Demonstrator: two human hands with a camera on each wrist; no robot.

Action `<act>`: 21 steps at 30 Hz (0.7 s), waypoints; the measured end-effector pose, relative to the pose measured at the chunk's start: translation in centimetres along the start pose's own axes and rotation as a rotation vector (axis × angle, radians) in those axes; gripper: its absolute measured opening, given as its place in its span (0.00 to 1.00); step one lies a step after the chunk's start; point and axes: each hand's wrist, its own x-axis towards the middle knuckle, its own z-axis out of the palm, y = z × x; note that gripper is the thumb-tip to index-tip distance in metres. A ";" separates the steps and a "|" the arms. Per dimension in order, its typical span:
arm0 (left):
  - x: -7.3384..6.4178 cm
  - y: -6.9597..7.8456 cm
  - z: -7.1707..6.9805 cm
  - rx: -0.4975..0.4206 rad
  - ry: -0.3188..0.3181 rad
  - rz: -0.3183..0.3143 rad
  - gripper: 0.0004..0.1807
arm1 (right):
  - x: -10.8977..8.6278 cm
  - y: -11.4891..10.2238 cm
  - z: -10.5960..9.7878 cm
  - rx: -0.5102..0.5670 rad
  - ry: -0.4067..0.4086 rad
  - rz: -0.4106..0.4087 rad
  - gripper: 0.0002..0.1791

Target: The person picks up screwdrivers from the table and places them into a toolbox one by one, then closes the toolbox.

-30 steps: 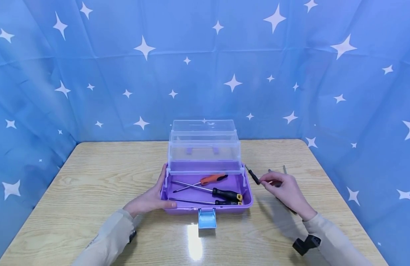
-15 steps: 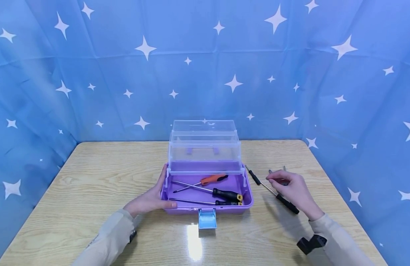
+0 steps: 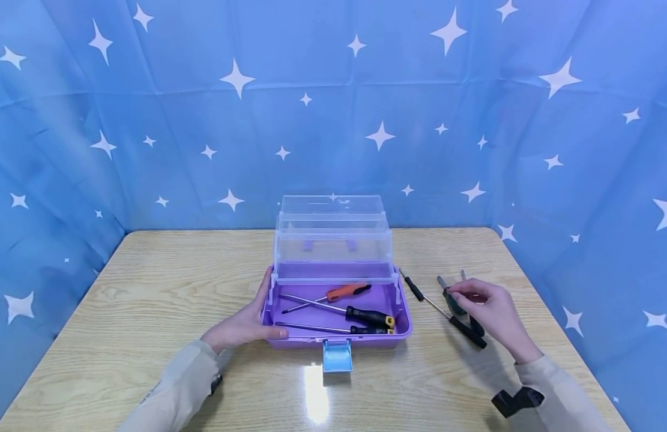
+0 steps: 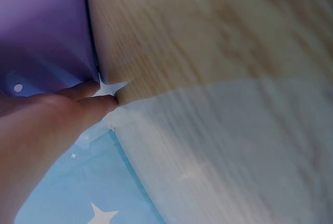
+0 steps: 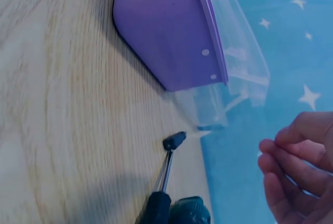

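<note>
A purple toolbox (image 3: 290,342) stands on the table with its clear lid up. Inside lie an orange-handled screwdriver (image 3: 346,292) and two black-and-yellow-handled screwdrivers (image 3: 370,316). My left hand (image 3: 241,327) holds the box's left end steady, thumb on the front rim and straight fingers along the side (image 4: 78,101). To the box's right, my right hand (image 3: 487,309) hovers with loosely bent fingers, thumb and forefinger tips together with nothing between them. Below it are a green-handled screwdriver (image 3: 453,304), a long black-handled one (image 3: 468,332) and another dark handle (image 3: 476,326), partly hidden.
A small black-handled screwdriver (image 3: 414,289) lies between the box and the other tools. Clear trays and lid (image 3: 333,240) rise at the box's back. Its blue latch (image 3: 337,356) hangs open in front. A blue star-patterned curtain (image 3: 333,120) surrounds the wooden table (image 3: 176,270).
My right hand has drawn away from the small black screwdriver and moved right, uncovering the long black-handled and green-handled screwdrivers. The left hand and toolbox have stayed in place.
</note>
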 end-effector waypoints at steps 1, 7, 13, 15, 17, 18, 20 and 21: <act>0.0 0.0 0.0 -0.003 -0.001 0.001 0.71 | -0.1 0.1 -0.1 -0.002 -0.006 0.007 0.06; 0.0 -0.1 0.0 -0.002 0.002 0.003 0.71 | -0.5 0.9 -0.5 -0.031 -0.045 0.027 0.07; 0.0 -0.1 0.0 0.001 0.001 0.008 0.71 | -0.6 1.9 -0.7 -0.080 -0.057 0.036 0.08; 0.0 -0.1 0.0 0.002 0.001 0.007 0.71 | -0.6 2.2 -0.7 -0.086 -0.056 0.044 0.08; 0.0 -0.1 0.0 0.001 0.002 0.005 0.71 | -0.6 2.5 -0.8 -0.086 -0.057 0.056 0.08; 0.0 -0.1 0.0 0.001 0.003 0.004 0.71 | -0.6 2.6 -0.8 -0.085 -0.058 0.063 0.08; 0.0 -0.1 0.0 0.000 0.002 0.006 0.71 | -0.6 2.8 -0.9 -0.081 -0.058 0.073 0.08; 0.0 -0.2 0.0 0.000 0.003 0.008 0.71 | -0.6 2.9 -0.9 -0.079 -0.056 0.077 0.08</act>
